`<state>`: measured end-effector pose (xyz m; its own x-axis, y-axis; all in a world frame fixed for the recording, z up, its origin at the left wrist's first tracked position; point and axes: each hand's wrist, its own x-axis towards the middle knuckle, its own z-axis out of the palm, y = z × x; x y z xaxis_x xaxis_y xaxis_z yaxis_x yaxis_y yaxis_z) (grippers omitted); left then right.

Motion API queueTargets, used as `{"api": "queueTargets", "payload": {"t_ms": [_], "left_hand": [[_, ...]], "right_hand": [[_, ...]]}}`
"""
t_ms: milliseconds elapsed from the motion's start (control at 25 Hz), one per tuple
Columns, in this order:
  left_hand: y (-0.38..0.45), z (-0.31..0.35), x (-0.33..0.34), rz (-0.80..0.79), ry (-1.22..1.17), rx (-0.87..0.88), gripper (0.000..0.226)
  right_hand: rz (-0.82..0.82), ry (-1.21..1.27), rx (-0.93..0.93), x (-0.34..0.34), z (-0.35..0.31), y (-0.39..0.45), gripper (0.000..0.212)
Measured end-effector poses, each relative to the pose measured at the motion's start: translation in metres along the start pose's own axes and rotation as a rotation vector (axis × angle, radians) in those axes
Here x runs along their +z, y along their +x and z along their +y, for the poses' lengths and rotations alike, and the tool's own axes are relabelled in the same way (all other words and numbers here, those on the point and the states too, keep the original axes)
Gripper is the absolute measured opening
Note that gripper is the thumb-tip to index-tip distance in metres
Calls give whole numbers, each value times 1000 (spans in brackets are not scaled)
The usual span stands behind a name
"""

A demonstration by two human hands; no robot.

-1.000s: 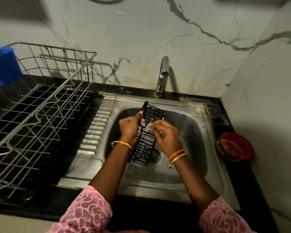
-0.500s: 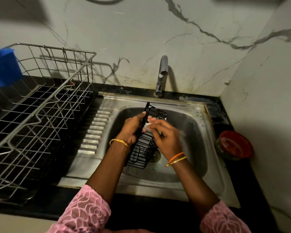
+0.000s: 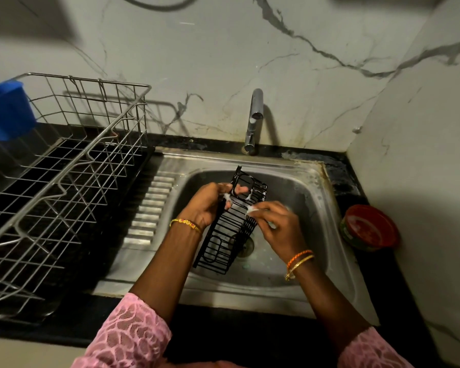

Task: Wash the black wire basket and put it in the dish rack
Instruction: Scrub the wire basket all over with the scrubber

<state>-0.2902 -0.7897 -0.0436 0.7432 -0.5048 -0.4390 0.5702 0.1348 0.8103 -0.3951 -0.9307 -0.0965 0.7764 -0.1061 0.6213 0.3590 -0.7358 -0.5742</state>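
Note:
The black wire basket (image 3: pixel 230 229) is held tilted over the steel sink (image 3: pixel 327 221), its long side running from the drain up toward the tap. My left hand (image 3: pixel 206 203) grips its upper left edge, fingers poking through the wires. My right hand (image 3: pixel 275 225) pinches something small and white with foam against the basket's right side. Bits of white foam cling to the upper wires. The metal dish rack (image 3: pixel 64 181) stands on the counter to the left of the sink.
A steel tap (image 3: pixel 254 120) rises behind the sink; no water shows under its spout. A red round tin (image 3: pixel 369 228) sits on the black counter to the right. A blue plastic cup (image 3: pixel 7 110) hangs on the rack's far left. Marble walls close in behind and at the right.
My right hand has slid from the basket's upper middle down and to the right along its side. The basket has tipped a little, and foam now shows on its top wires.

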Motion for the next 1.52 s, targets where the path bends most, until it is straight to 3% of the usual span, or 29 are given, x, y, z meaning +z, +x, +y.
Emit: {"api": "queueTargets", "payload": {"t_ms": [280, 520, 680, 800, 880, 1000, 1080, 1240, 1360, 1440, 1520], "left_hand": [[0, 0, 6, -46, -59, -27, 23], [2, -1, 9, -1, -68, -17, 25], [3, 1, -3, 22, -51, 11, 23], [2, -5, -10, 37, 96, 64, 26], [2, -13, -14, 41, 204, 111, 28], [-1, -24, -26, 44, 298, 169, 27], [-5, -32, -35, 29, 316, 187, 27], [-9, -41, -40, -16, 435, 234, 28], [-7, -37, -26, 57, 619, 214, 29], [-4, -36, -6, 219, 696, 233, 46], [2, -35, 14, 480, 699, 280, 63]], "right_hand": [[45, -104, -56, 17, -21, 18, 16], [164, 10, 108, -5, 0, -19, 16], [264, 240, 514, -4, 11, -16, 25], [412, 428, 804, -15, 30, 36, 11], [221, 401, 874, -27, 39, 75, 5], [-349, 219, 850, -35, 46, 97, 38], [-512, 169, 815, -34, 47, 100, 42], [-497, 278, 858, -39, 41, 101, 23], [-455, 275, 848, -39, 23, 97, 25], [-413, 222, 843, -35, 7, 94, 30], [-364, 203, 846, -32, -7, 90, 33]]}}
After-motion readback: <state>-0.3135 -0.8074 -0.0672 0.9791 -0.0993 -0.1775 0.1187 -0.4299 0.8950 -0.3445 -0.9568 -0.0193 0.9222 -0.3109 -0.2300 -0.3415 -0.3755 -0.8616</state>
